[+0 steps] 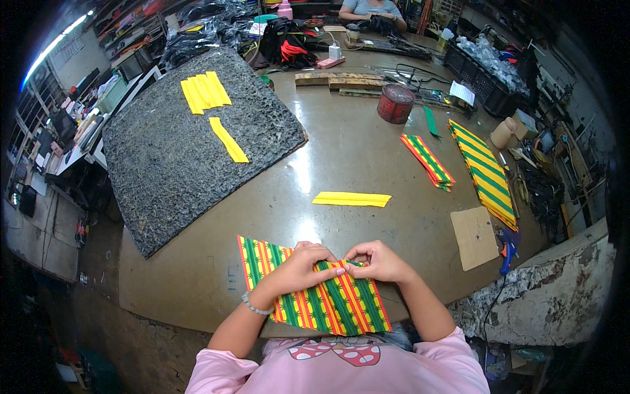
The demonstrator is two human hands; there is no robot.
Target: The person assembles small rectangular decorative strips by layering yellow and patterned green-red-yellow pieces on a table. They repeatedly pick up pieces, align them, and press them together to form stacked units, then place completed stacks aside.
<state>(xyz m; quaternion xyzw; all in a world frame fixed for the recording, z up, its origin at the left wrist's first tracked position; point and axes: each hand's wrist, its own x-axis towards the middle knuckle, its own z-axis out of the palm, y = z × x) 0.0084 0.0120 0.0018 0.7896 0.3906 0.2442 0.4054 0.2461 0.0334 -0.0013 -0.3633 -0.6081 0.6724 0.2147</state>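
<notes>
A striped paper sheet (328,305) in green, red and yellow lies at the near edge of the brown table (197,276). My left hand (303,266) and my right hand (379,261) both pinch its upper edge, fingertips meeting near the middle, where the paper is creased into a fold. A bead bracelet sits on my left wrist. Beyond my hands lies a folded yellow paper strip (352,199).
A dark textured mat (170,164) at left carries several yellow strips (205,90) and one single strip (228,139). Striped folded pieces (428,159) and a long striped sheet (487,172) lie right. A red tin (396,104), cardboard (474,238) and glue gun (508,249) stand nearby. Another person sits at the far side.
</notes>
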